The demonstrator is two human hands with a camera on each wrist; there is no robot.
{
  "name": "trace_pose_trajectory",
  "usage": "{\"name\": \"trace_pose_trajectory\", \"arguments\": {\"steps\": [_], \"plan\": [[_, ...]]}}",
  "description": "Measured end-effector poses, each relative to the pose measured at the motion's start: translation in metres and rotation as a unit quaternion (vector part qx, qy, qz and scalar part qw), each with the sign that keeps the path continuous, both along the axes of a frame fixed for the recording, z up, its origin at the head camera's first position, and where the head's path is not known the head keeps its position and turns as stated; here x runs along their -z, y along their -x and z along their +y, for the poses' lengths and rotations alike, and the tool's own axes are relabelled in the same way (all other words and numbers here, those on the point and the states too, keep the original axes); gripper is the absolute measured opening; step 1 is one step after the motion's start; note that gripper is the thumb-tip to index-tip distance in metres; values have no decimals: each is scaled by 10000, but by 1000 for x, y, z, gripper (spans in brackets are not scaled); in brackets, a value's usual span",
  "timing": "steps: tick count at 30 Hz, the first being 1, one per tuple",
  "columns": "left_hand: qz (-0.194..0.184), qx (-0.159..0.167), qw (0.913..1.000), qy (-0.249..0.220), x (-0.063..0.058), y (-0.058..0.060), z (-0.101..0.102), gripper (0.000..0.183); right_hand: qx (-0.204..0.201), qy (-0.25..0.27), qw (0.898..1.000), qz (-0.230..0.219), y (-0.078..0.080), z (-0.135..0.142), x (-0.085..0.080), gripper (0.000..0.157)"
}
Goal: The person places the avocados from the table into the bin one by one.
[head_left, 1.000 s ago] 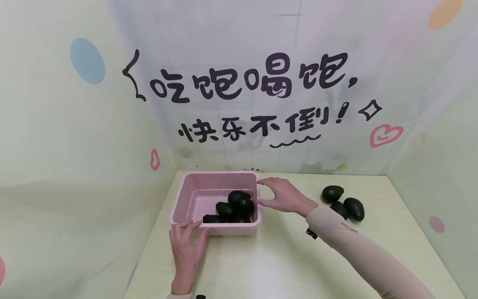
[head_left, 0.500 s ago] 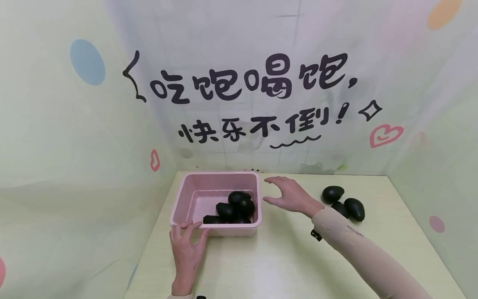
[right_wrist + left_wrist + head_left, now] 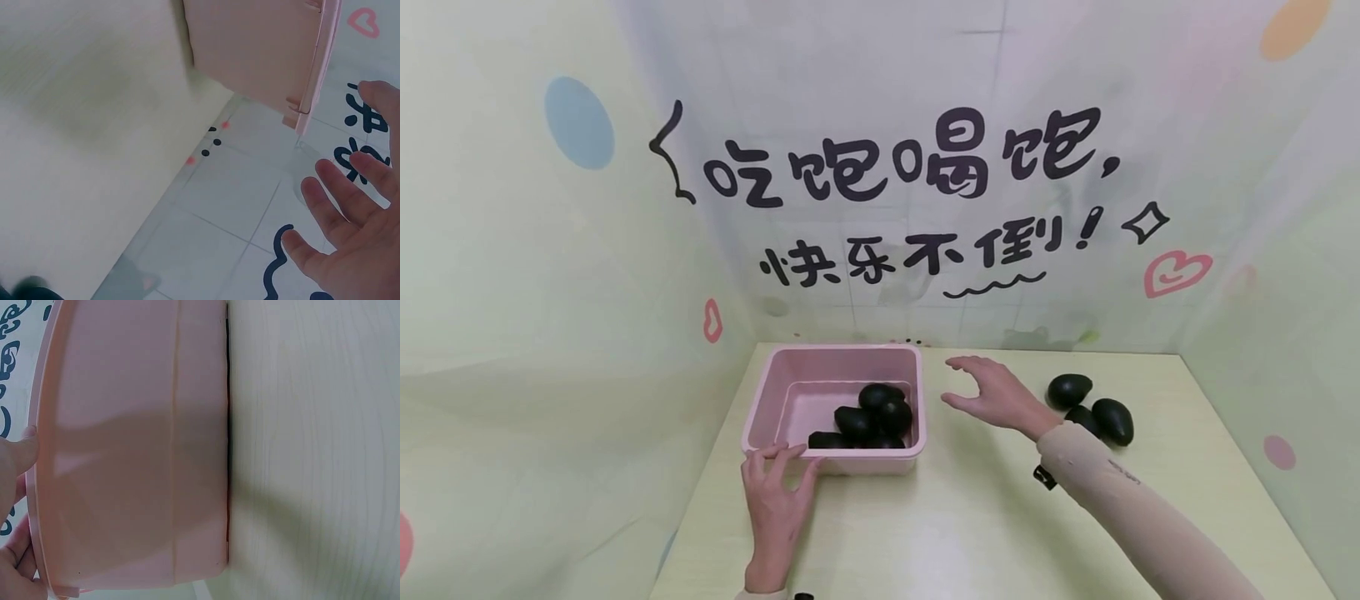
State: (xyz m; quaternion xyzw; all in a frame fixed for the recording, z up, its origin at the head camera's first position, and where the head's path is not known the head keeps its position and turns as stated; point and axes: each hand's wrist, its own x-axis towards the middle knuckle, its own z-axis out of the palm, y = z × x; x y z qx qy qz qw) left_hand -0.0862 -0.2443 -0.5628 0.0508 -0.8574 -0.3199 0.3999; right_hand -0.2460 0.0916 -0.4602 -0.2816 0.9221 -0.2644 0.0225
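Observation:
In the head view, a pink plastic box (image 3: 842, 462) stands on the table with several dark, avocado-like fruits (image 3: 853, 423) heaped toward its right side. My left hand (image 3: 775, 496) grips the box's front rim near the left corner; the left wrist view shows its thumb (image 3: 26, 450) at the rim and its other fingers partly hidden behind. To the right of the box, my right hand (image 3: 996, 396) hovers with spread, slightly bent fingers and holds nothing. The right wrist view shows those fingers (image 3: 331, 194) apart from the box.
Three more dark fruits (image 3: 1111, 421) lie together on the table (image 3: 970, 517) beyond my right forearm, one partly covered by the sleeve (image 3: 1075, 458). A printed cloth (image 3: 880, 83) with black lettering hangs behind the table and along both sides.
My right hand has let go of the box's right rim and moved rightward, fingers still spread. My left hand, the box and the dark fruits have stayed in place.

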Motion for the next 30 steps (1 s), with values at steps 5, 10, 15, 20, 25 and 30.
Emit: {"name": "trace_pose_trajectory", "arguments": {"steps": [5,10,15,20,25,30], "plan": [[72,0,10000,27,1,0,0,33,-31,-165,9999,22,0,4,7,63],[151,4,9999,63,1,0,0,33,-17,-198,9998,65,0,9,13,63],[119,12,9999,44,2,0,0,33,13,-151,9998,114,0,14,21,62],[91,24,10000,-1,2,0,0,32,70,-117,9999,62,0,20,31,62],[96,31,9999,-5,2,0,0,33,150,-89,9998,70,-1,28,39,61],[97,36,9999,16,2,0,0,32,238,-60,9997,91,-3,37,45,57]]}}
